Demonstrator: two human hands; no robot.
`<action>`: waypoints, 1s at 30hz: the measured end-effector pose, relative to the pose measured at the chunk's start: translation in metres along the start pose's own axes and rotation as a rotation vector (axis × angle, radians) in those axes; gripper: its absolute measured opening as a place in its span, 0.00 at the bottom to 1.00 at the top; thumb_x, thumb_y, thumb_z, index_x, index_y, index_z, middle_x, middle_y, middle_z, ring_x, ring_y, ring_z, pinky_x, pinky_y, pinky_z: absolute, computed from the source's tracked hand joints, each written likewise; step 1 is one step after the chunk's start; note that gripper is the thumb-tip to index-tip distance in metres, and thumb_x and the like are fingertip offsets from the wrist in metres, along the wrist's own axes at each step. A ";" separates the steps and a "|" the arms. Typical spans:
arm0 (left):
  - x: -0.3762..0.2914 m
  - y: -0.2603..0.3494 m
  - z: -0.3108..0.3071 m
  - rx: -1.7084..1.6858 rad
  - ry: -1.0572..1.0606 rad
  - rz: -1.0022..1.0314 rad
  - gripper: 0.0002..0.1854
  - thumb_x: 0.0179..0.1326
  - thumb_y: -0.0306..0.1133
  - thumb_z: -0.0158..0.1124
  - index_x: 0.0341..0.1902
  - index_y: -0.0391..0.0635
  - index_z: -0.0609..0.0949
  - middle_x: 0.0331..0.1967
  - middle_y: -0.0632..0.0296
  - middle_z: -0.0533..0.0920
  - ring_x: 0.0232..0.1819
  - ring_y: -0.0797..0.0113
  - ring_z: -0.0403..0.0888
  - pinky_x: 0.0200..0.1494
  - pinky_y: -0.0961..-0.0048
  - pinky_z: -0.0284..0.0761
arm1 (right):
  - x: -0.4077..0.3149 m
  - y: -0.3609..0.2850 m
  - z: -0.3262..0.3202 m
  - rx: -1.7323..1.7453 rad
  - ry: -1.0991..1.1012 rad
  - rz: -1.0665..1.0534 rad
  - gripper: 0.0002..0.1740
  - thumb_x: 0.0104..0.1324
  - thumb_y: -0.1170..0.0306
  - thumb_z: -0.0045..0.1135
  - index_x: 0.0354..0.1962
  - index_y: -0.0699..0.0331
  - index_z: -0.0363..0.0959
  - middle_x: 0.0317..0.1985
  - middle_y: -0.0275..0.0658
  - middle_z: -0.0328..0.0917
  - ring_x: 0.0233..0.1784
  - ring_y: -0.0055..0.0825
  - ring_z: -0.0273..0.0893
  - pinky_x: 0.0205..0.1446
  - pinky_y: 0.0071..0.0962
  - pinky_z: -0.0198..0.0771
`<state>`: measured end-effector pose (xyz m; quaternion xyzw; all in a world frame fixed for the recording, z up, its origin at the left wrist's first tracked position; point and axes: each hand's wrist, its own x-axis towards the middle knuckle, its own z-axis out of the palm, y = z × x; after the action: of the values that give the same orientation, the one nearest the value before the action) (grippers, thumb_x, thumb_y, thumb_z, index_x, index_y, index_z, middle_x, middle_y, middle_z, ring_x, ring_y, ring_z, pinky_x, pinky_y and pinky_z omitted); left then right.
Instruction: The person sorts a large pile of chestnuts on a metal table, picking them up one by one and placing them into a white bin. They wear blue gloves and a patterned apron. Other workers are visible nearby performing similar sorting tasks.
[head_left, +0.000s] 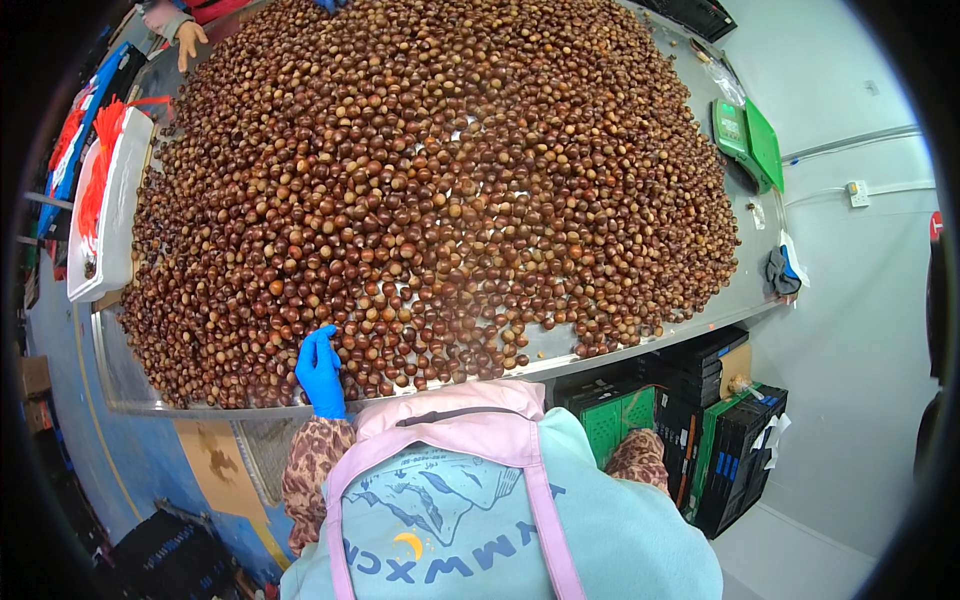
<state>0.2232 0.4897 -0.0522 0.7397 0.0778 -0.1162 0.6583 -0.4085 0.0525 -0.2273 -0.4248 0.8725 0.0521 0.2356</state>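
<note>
A wide heap of glossy brown chestnuts (420, 187), many showing pale tan bases, covers most of a metal table (555, 341). My left hand (320, 373), in a blue glove, is at the near edge of the heap. Its fingers are close together, touching or just above the nuts; whether a nut is between them is hidden. My right hand is out of view. Only its leopard-print sleeve (640, 457) shows, below the table edge beside a green crate (619, 416).
A white foam box (124, 202) with red mesh netting (97, 180) stands at the left. On the right are a green digital scale (729, 124), a grey glove (782, 271) and stacked black crates (739, 457). Another person's bare hand (190, 43) and a blue-gloved hand (328, 4) are opposite.
</note>
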 end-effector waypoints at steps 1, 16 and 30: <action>0.000 0.001 0.000 -0.003 0.003 -0.003 0.13 0.72 0.37 0.54 0.48 0.44 0.84 0.22 0.74 0.71 0.21 0.84 0.62 0.24 0.83 0.56 | -0.002 0.000 0.004 0.098 -0.055 0.035 0.28 0.72 0.48 0.46 0.47 0.65 0.77 0.41 0.42 0.80 0.43 0.34 0.77 0.47 0.34 0.73; -0.005 -0.013 -0.018 0.067 0.120 0.100 0.12 0.72 0.34 0.55 0.49 0.46 0.84 0.24 0.72 0.75 0.22 0.83 0.61 0.24 0.79 0.58 | -0.193 -0.300 -0.035 1.000 -0.005 -0.953 0.21 0.74 0.59 0.49 0.48 0.70 0.77 0.45 0.45 0.81 0.47 0.32 0.78 0.54 0.32 0.74; -0.010 -0.047 -0.031 0.393 0.152 0.228 0.10 0.69 0.32 0.59 0.50 0.46 0.84 0.30 0.72 0.82 0.24 0.84 0.66 0.25 0.81 0.62 | -0.554 -0.376 0.136 -0.072 -0.205 -2.355 0.21 0.57 0.59 0.64 0.49 0.50 0.76 0.60 0.33 0.70 0.68 0.38 0.61 0.73 0.47 0.51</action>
<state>0.2035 0.5267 -0.0907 0.8642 0.0187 0.0020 0.5028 0.2222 0.2505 -0.0544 -0.9675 -0.0814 -0.1386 0.1952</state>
